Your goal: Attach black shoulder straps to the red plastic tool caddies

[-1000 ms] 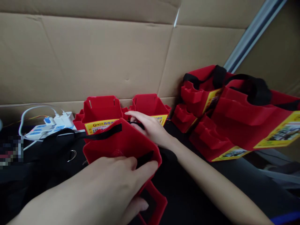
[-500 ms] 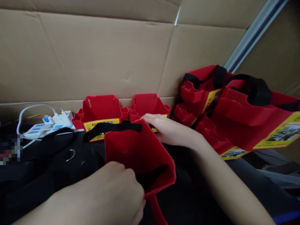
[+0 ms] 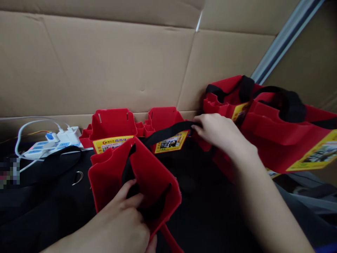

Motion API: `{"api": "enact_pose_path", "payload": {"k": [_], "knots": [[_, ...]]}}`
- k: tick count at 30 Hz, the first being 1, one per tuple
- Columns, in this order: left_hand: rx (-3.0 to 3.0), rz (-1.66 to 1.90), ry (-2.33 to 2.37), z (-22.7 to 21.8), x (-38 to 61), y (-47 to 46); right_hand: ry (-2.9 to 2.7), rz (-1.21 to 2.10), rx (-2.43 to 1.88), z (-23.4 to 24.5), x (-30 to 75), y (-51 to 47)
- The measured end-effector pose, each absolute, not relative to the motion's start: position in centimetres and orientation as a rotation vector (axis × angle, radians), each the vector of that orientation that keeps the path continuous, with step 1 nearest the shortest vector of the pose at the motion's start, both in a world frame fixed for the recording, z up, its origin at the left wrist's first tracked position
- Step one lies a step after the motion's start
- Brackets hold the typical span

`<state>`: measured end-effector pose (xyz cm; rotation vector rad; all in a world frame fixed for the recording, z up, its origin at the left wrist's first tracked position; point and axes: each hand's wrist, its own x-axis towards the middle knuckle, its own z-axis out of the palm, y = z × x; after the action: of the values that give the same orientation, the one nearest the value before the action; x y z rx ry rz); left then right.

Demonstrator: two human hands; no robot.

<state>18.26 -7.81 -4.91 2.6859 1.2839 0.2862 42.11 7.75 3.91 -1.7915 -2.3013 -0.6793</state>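
A single head-worn camera is looking forward and down from just above the person's forearms, facing a cardboard wall (image 3: 131, 63) that is filling the upper half of the frame. It is sitting close in: the left hand (image 3: 123, 225) is crowding the lower left edge, the right hand (image 3: 221, 135) is showing right of centre, and the red bag (image 3: 150, 175) between them is lying near the lens

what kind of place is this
Probably a makeshift assembly or packing bench. Cardboard sheets line the back, matching red holders with yellow labels stand in a row, and red bags with black handles are piled at the right. The left hand grips another holder, the right hand its black strap.
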Motion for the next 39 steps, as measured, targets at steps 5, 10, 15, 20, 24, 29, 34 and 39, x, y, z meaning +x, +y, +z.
{"api": "enact_pose_path", "payload": {"k": [5, 10, 15, 20, 24, 29, 34, 39], "knots": [[2.638, 0.262, 1.256, -3.8, 18.6, -7.6, -2.61, -0.161, -0.984, 2.0, 39.1, 6.7], [2.629, 0.418, 1.348, -6.5, 19.0, -7.7, -2.645, 0.251, -0.527, -1.0, 34.8, 6.0], [2.59, 0.62, 1.489, -8.5, 19.1, -8.2, -2.608, -0.004, -0.845, -0.2, 36.1, 7.1], [2.63, 0.578, 1.334, -6.6, 18.6, -8.2, -2.612, -0.348, -1.334, 1.3, 38.3, 7.8], [2.679, 0.535, 1.311, -5.8, 18.5, -7.9, -2.684, -0.148, -1.03, 0.8, 37.5, 7.1], [2.826, 0.654, 1.227, -5.7, 18.3, -7.6, -2.607, 0.117, -0.502, -0.7, 35.3, 6.6], [2.871, 0.802, 1.131, -5.4, 18.2, -7.7, -2.634, -0.117, -0.869, 0.1, 36.0, 6.7], [2.752, 0.679, 1.13, -5.2, 18.4, -7.6, -2.615, -0.387, -1.26, 2.1, 38.3, 6.8]]}}
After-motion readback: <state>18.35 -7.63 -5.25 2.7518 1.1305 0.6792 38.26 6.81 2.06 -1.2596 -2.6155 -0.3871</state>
